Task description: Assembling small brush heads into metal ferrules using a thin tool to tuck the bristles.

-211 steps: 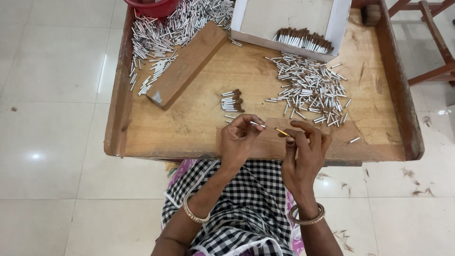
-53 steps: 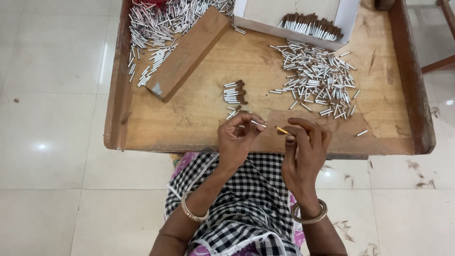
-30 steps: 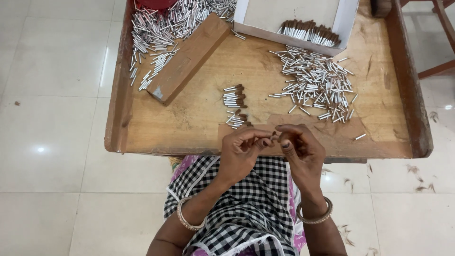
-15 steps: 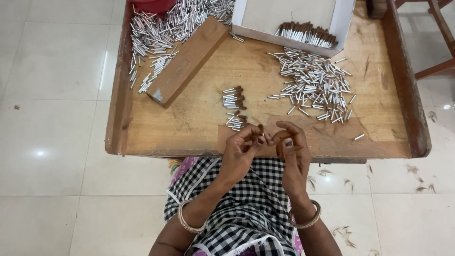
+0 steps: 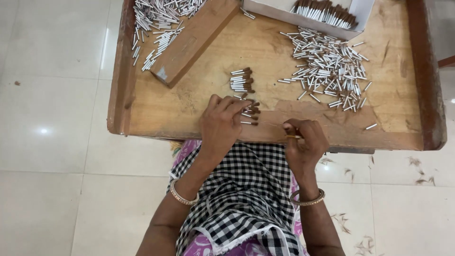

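Wooden tray table, raised rim, filling the upper half of the frame.

Left hand, lower centre: palm down, fingers spread and reaching onto a small cluster of brown-tipped silver sticks lying on the board just beyond the fingertips. Whether a stick is pinched under the fingers cannot be told; they hide the contact.

Right hand, right of centre at the near rim: fingers curled together, closed around a thin yellow tool whose tip points left.

A second neat stack of tipped sticks, centre, just above the first cluster.

Loose pile of plain silver sticks, upper right, scattered widely. One stray stick lies apart near the right rim.

White open box, top edge, holding a row of tipped sticks.

Wooden block, upper left, laid diagonally, with another heap of silver sticks behind it.

Risk, judged: the cluster lies close to the near rim, so a sweeping fingertip could roll sticks off the edge into the lap; the spread left hand could also knock the sorted sticks askew or mix them with stray plain ones.
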